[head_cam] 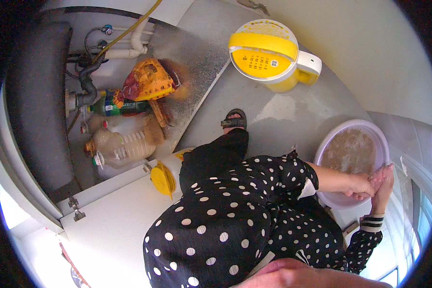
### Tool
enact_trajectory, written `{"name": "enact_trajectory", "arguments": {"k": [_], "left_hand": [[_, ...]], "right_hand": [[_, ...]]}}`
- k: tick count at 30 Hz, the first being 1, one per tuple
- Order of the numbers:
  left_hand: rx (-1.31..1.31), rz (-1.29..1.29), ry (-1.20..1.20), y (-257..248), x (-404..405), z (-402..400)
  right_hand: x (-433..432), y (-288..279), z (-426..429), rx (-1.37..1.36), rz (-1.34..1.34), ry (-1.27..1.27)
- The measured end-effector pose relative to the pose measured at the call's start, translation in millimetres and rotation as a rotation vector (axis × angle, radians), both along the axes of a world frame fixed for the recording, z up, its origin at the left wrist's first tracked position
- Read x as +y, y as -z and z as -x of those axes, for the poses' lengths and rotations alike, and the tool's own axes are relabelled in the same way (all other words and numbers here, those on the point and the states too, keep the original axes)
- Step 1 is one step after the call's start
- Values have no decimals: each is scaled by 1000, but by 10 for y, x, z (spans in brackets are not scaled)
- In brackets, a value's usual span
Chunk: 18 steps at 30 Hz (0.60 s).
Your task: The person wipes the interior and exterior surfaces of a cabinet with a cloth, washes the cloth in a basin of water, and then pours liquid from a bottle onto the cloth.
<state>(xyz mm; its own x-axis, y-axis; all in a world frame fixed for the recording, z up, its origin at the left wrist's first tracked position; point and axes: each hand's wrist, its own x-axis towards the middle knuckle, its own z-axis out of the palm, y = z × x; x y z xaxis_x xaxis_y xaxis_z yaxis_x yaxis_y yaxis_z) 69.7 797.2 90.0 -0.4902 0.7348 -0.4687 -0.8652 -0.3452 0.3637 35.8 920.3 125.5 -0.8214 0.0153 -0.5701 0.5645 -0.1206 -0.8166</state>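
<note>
My left hand [361, 185] and my right hand [382, 181] are pressed together over the right rim of a lilac plastic basin [321, 148]. The left fingers curl against the right palm; how far they close around it is hidden. On the right hand the fingers are stretched out, and nothing shows in either hand apart from the other hand. Murky brownish water [347, 151] with pale froth or bits fills the basin's upper part in view. Both forearms are bare near the wrists, below black polka-dot sleeves.
A yellow and white lidded bucket [264, 46] stands on the grey floor [216, 108]. In the open cabinet at left are pipes [124, 53], an orange plastic bag [149, 81], a green bottle [124, 104] and a clear plastic jug [129, 145]. A yellow round lid [162, 179] sits by the white cabinet door [118, 216].
</note>
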Motion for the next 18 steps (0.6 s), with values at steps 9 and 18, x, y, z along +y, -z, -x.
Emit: {"name": "enact_trajectory", "arguments": {"k": [9,18], "left_hand": [[581,913,-269,547,379,-274],[1025,1028,-258,408,173,-201]], "right_hand": [[-232,382,-239,149,-237,121],[209,645,-118,-46,191,282]]}}
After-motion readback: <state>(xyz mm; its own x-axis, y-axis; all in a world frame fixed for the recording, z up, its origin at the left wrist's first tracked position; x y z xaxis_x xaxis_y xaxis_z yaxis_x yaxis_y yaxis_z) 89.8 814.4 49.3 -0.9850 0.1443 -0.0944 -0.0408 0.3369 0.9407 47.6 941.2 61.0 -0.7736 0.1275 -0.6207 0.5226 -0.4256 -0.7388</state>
